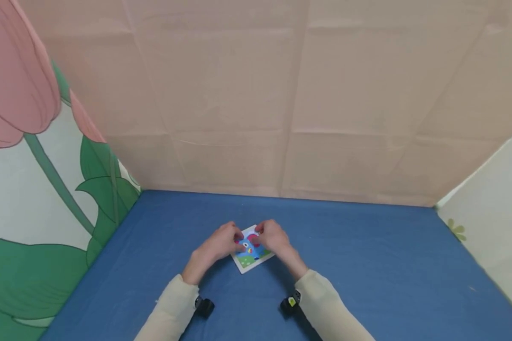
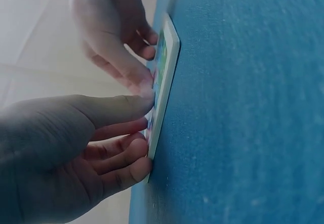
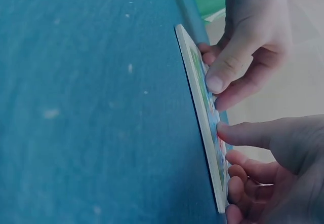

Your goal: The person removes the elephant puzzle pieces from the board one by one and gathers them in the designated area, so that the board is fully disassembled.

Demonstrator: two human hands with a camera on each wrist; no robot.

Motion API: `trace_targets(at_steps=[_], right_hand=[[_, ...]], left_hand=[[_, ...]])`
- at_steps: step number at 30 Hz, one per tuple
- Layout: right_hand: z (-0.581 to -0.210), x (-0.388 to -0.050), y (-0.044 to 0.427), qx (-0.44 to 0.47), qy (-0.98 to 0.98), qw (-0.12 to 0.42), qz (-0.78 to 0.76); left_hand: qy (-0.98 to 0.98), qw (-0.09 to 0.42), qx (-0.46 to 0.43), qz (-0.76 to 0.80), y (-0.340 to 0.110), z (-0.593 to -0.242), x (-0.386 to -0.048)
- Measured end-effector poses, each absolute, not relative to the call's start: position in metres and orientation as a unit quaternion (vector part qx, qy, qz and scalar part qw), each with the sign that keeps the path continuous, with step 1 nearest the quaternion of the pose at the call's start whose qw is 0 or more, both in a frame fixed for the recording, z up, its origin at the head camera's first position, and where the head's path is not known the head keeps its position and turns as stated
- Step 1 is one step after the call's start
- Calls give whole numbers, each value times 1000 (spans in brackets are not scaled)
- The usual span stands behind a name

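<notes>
A small picture board with a white rim lies flat on the blue surface, turned at an angle. It carries a blue cartoon animal with red parts above a green strip; it looks like a puzzle. My left hand reaches over its left side, thumb and fingertips touching the face and far edge. From the right comes my right hand, its thumb on the picture and its fingers at the far right corner. In the right wrist view the board's rim is seen edge-on. Whether a loose piece sits under the fingertips is hidden.
The blue cloth covers the whole table. A beige hanging rises behind it, with a tulip-patterned wall at left and a pale wall at right. Small black wrist cameras hang below the cuffs.
</notes>
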State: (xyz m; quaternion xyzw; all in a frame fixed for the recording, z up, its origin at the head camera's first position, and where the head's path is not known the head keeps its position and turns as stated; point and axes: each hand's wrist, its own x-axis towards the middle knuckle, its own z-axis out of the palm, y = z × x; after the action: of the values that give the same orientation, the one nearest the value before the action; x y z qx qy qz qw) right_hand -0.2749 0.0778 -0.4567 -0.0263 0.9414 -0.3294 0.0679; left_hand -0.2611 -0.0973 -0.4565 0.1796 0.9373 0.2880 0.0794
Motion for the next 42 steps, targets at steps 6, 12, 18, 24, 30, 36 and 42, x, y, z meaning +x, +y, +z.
trace_targets(at_steps=[6,12,18,24,30,36,42], right_hand=[[-453,-270,76,-39,948,50,-313],[-455,-275,78,-39,933,71,-351],[-457,-282,81,-20,919,100,-380],[-458,-283,84,-36,909,101,-402],[-459,-282,93,-110,903,95,-405],[-459,-282,98,-161,897,107,-398],[-460,-280,101,-164,899,100,-393]], left_hand=[[930,92,185,303,-100,-452,-260],[932,88,190,295,-97,-451,-258],[933,87,192,293,-94,-453,-259],[934,85,195,285,-96,-453,-259],[949,74,181,248,-98,-451,-256],[964,58,166,201,-97,-452,-255],[965,59,160,201,-95,-454,-256]])
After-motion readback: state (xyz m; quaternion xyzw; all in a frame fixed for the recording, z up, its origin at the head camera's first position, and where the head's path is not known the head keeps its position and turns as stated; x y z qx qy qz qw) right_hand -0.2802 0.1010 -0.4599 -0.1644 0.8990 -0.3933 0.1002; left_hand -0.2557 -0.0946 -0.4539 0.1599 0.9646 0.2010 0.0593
